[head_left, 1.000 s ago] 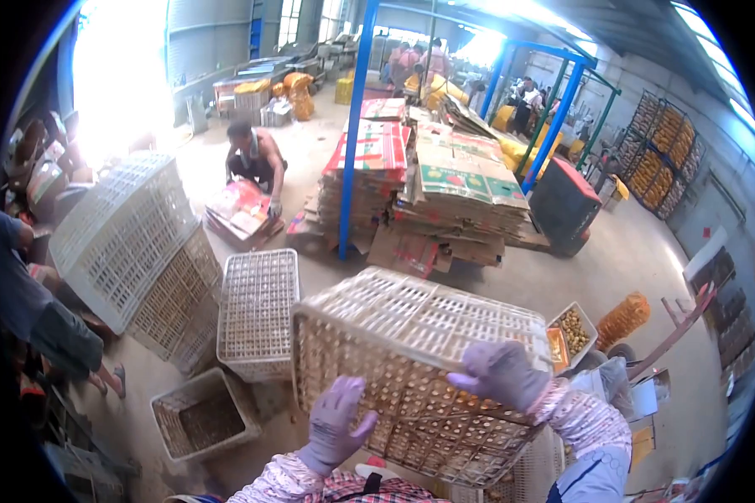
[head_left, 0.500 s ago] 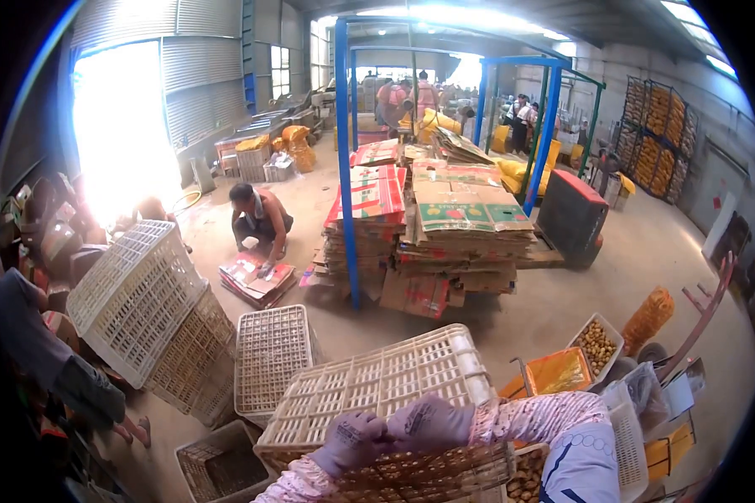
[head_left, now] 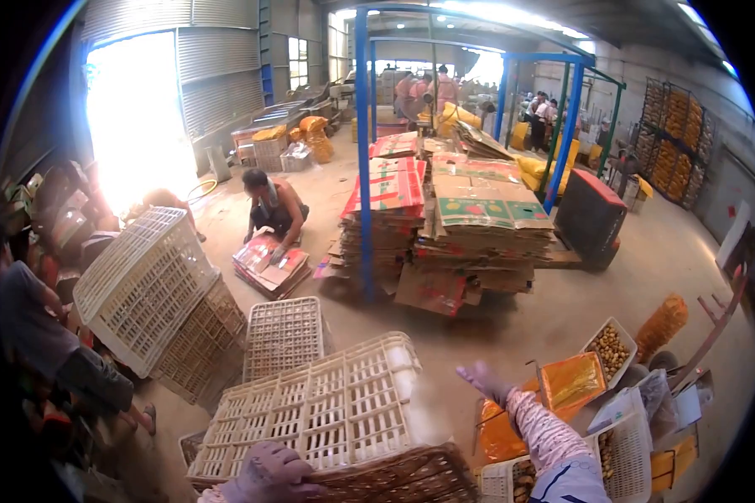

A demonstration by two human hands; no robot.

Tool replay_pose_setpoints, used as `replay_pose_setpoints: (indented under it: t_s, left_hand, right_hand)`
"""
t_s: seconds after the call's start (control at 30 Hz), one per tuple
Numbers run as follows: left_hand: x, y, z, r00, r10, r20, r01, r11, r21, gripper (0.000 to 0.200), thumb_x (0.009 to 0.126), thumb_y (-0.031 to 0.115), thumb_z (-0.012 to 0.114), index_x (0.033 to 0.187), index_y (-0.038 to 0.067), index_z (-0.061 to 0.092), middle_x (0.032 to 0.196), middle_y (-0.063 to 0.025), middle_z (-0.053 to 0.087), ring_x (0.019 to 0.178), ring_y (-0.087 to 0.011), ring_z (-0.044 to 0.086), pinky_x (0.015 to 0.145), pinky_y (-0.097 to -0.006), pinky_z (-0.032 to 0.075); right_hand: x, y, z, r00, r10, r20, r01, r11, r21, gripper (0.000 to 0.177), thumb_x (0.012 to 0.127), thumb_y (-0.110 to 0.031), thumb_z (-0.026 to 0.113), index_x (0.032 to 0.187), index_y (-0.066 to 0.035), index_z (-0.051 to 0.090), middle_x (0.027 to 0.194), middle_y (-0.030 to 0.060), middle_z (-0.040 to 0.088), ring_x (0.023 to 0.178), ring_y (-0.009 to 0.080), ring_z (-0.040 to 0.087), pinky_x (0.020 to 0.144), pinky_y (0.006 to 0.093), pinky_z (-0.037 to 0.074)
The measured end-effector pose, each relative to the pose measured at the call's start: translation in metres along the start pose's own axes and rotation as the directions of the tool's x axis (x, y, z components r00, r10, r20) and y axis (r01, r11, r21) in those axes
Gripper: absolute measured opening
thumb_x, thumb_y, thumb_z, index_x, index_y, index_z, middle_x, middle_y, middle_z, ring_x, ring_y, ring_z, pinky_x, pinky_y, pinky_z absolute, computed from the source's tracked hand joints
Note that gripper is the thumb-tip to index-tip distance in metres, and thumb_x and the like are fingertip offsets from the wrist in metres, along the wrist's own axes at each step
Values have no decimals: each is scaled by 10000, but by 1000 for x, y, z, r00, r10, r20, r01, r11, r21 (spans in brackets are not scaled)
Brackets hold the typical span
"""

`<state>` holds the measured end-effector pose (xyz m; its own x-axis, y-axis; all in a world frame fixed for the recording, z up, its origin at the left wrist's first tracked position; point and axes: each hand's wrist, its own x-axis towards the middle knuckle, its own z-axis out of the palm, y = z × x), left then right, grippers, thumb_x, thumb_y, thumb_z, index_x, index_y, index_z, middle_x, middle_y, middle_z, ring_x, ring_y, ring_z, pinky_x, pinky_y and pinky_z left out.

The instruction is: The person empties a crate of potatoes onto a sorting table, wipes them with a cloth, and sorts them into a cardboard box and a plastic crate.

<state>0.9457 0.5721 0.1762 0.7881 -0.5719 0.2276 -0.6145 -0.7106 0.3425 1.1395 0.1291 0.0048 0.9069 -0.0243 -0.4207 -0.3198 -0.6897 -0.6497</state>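
A pale plastic crate (head_left: 310, 402) with latticed sides is in the foreground, and the person's two gloved hands are near it. The left hand (head_left: 270, 472) lies against the crate's near edge with its fingers bent; whether it grips that edge or only rests on it, I cannot tell. The right hand (head_left: 488, 382) is released, fingers spread and slightly blurred, in the air to the right of the crate and apart from it. Right of the crate, below that hand's forearm, are an orange bag (head_left: 502, 432) and a crate of potatoes (head_left: 522, 479); farther right is a basket of potatoes (head_left: 610, 350), with a filled orange net sack (head_left: 663, 325) just beside it. Behind the crate and to its left is a smaller latticed crate (head_left: 283, 337), and farther left leans a stack of crates (head_left: 147, 285), a person in dark shorts (head_left: 99, 379) next to it. Beyond the crate, a crouching person (head_left: 278, 208) has a hand on a small pile of flattened cartons (head_left: 264, 270). Directly behind the crate, well apart from it, tall stacks of flattened cardboard (head_left: 482, 243) stand near a blue frame (head_left: 364, 159).
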Motion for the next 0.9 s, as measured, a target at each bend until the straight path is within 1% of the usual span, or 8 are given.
replay_pose_setpoints:
  t_s: [0.07,0.13,0.23,0.3,0.47,0.57,0.73,0.9]
  left_hand:
    - [-22,-6,-23,995,-97,-24,97,995,-31,280,657,332,822,729,111,667,719,-94,572,707,-304,570,636,-419,476]
    - [-52,-26,-32,993,-97,-71,99,995,22,335,617,407,850,688,150,648,618,-40,558,592,-246,566,552,-377,447]
    - [-101,-57,-44,981,-124,-148,132,990,51,408,533,437,885,661,153,622,566,-9,549,527,-231,549,511,-354,419]
    - [-135,-77,-58,971,-122,-207,137,988,64,419,520,443,887,668,147,630,566,-12,551,535,-243,553,516,-364,419]
    - [-227,-120,-94,943,-162,-291,195,977,90,448,511,478,866,678,132,636,590,-29,541,558,-254,543,541,-390,422]
    - [-261,-134,-122,961,-207,-183,237,959,155,382,638,466,782,666,137,589,660,-52,538,642,-262,574,579,-398,453]
    - [-340,-190,-128,898,-344,-276,381,920,95,390,524,372,844,708,132,597,696,-42,546,673,-269,563,608,-404,438]
    - [-405,-212,-123,800,-512,-313,515,853,-81,408,505,308,874,765,134,612,749,-42,576,724,-276,578,625,-395,446]
  right_hand:
    - [35,74,61,798,-237,554,17,928,372,389,955,-461,558,1210,-168,535,786,23,550,710,155,537,720,317,503]
    - [41,97,137,506,-461,729,-215,751,624,409,991,-506,486,1306,-246,495,778,-17,529,671,108,499,730,299,501]
    - [36,68,227,504,-362,784,-389,715,581,361,898,-182,557,1249,-130,492,713,-27,379,678,103,470,943,299,416]
    - [44,75,282,499,-322,805,-453,695,559,362,893,-158,579,1234,-66,500,745,-21,420,673,102,465,940,298,415]
    - [-7,47,392,453,-317,834,-507,678,533,397,942,-270,548,1270,-51,507,881,22,552,756,137,513,851,330,484]
    - [-68,-40,431,477,-364,800,-633,489,599,387,943,-251,548,1269,-44,522,951,50,583,832,171,553,866,357,505]
    - [-129,-195,462,625,-353,696,-686,178,706,374,944,-219,547,1269,-33,547,1068,98,635,960,228,619,892,403,540]
    - [-114,-239,465,730,-342,592,-544,236,806,358,968,-242,522,1266,-50,569,1164,132,659,1028,270,657,908,459,565]
